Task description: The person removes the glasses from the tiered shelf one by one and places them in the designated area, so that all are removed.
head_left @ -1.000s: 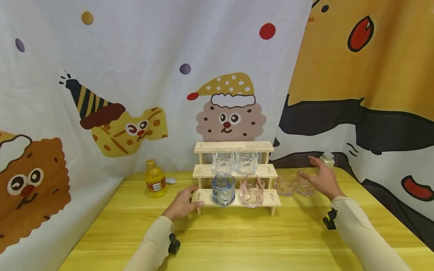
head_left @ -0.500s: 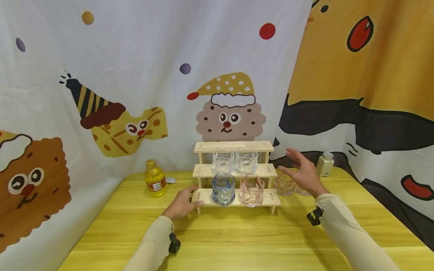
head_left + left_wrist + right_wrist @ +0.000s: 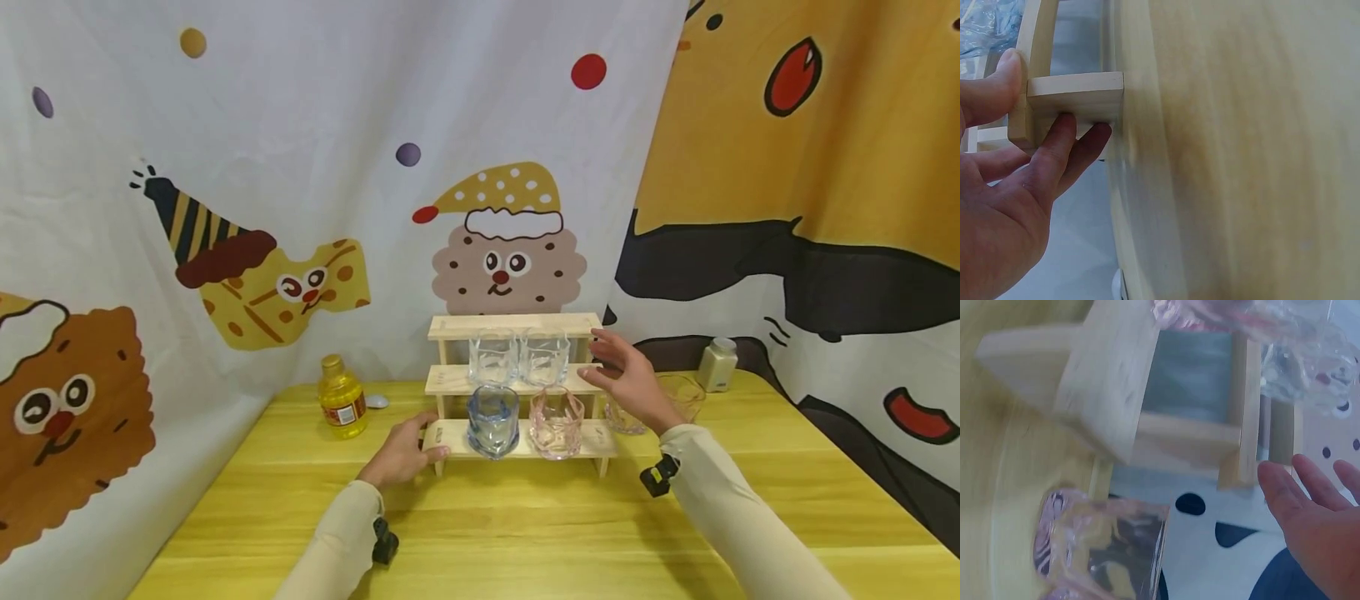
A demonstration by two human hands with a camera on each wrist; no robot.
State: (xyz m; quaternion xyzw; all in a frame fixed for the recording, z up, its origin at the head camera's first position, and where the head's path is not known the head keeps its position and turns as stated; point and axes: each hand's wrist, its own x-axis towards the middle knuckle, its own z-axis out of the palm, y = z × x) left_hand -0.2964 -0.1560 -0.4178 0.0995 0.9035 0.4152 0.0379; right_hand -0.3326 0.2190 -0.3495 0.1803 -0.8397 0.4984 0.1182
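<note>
The left hand grips one end of the stand. The right hand, holding nothing, is near the other end.

Curtained corner: cartoon drapes, table

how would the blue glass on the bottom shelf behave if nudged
The blue glass looks stiff and probably fragile, given its see-through walls. Its angular sides should resist rolling, but a push might drop it off the narrow shelf.
</note>
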